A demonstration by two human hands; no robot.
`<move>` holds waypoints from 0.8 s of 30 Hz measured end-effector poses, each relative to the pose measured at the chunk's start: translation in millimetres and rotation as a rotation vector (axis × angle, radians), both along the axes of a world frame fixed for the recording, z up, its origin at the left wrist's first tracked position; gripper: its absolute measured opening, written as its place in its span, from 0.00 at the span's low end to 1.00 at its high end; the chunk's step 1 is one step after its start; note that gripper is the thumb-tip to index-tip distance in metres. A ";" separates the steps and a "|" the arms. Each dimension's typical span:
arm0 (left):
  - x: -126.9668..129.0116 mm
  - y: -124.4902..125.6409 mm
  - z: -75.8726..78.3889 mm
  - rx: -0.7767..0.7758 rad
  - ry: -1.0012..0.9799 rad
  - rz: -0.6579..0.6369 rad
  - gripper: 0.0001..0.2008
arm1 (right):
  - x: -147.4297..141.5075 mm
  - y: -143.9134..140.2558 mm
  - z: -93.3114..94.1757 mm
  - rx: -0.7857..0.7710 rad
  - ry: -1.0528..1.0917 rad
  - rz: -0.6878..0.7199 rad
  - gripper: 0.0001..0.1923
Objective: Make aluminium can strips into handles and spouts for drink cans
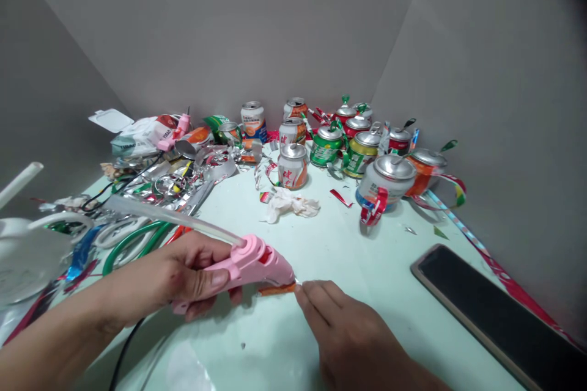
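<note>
Both hands meet at lower centre, gluing a small orange strip.
Right hand (348, 330) pinches the orange strip (276, 289) flat on the table (367, 238); left hand (183, 278) is closed around the pink glue gun (254, 263), nozzle touching the strip. Finished-looking can pots (385, 180) crowd the upper centre, scraps the left.

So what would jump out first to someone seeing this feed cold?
The pink plastic glue gun low in the middle, gripped by the left hand, its nozzle at a small orange strip that the right hand pinches. Behind, a cluster of cut drink cans fills the table's far corner, and a black phone lies at right.
</note>
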State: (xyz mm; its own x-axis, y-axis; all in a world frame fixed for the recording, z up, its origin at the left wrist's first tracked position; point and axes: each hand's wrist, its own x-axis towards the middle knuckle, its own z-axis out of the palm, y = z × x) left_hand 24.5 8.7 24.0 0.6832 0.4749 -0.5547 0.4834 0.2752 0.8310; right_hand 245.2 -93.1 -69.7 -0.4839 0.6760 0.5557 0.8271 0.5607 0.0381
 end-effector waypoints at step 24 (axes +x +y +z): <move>-4.6 -3.0 0.1 0.063 -0.036 -0.078 0.17 | -1.6 0.2 3.8 0.035 -0.016 -0.033 0.19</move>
State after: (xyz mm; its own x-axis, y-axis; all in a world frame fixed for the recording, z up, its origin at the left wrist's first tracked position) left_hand 19.9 5.7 24.2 0.7382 0.4526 -0.5002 0.4709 0.1851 0.8625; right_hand 243.6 -92.9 -65.9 -0.4706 0.6723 0.5714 0.8443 0.5312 0.0702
